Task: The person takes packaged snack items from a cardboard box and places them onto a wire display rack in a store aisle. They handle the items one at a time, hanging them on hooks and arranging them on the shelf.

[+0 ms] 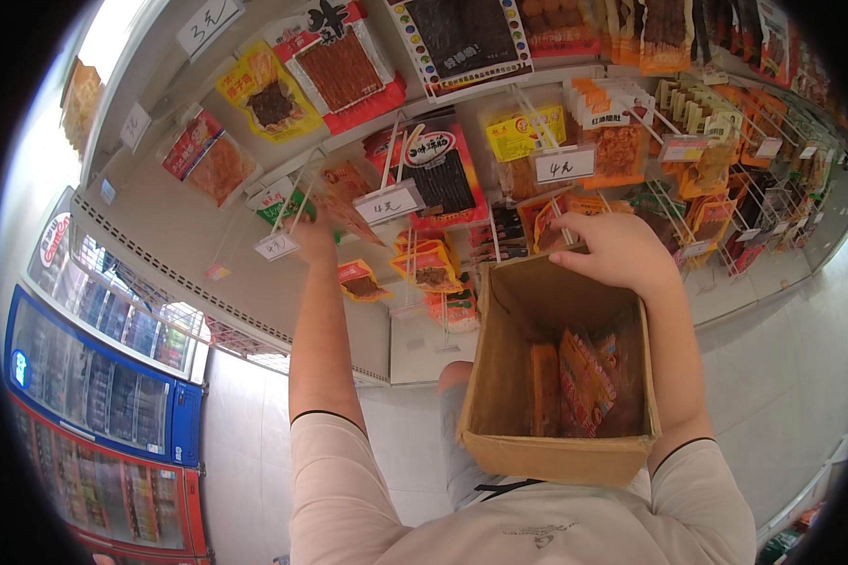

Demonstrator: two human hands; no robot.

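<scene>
My left hand (314, 236) reaches up to a display hook, at a green and white snack packet (277, 201) and clear-backed packets (353, 212) hanging beside it; a price tag partly covers the fingers, so their hold is hard to make out. An open cardboard box (558, 455) rests against my body, with several orange and red snack packets (583, 385) standing inside. My right hand (604, 251) lies over the box's far right edge, thumb and fingers spread around the rim, with the forearm along its right side.
Wire hooks with hanging snack packets (431, 169) and price tags (565, 164) cover the display wall ahead. A perforated metal shelf edge (184, 282) runs along the left. Glass-door drink coolers with blue (186, 417) and red (193, 508) frames stand at the far left.
</scene>
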